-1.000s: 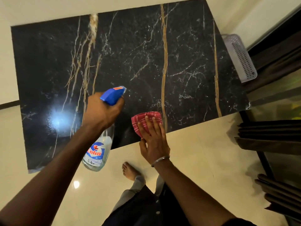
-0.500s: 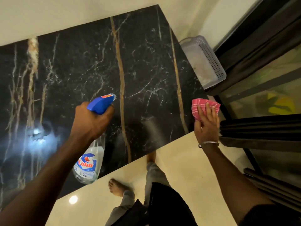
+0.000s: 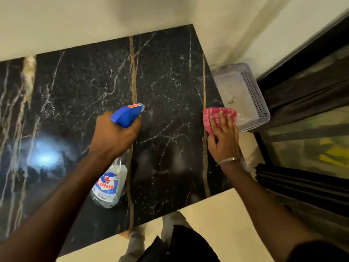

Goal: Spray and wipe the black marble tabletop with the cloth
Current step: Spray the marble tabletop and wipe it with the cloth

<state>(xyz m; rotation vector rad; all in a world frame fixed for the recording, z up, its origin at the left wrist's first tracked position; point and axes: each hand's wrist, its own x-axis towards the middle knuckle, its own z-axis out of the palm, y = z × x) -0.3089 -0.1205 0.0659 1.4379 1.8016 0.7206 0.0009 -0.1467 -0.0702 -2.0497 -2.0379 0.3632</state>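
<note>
Reading "Colin" in red letters on the blue and white label of the clear plastic spray bottle, and that is the only legible writing; the small orange sticker on its blue trigger head is too blurred to make out. Left hand is wrapped tight around the bottle's neck, holding it above the middle of the glossy black marble table, nozzle aimed toward the far edge. Right hand lies flat, fingers spread, pressing the folded red checked cloth down at the table's right edge, and a thin metal bangle circles that wrist. How much of the cloth lies under the palm cannot be told. White and gold veins run across the polished stone, with a bright hazy glare near the left side, where the frame cuts the table off. Just past the right edge sits a pale perforated plastic basket. Below, beyond the near edge, cream floor tiles.
</note>
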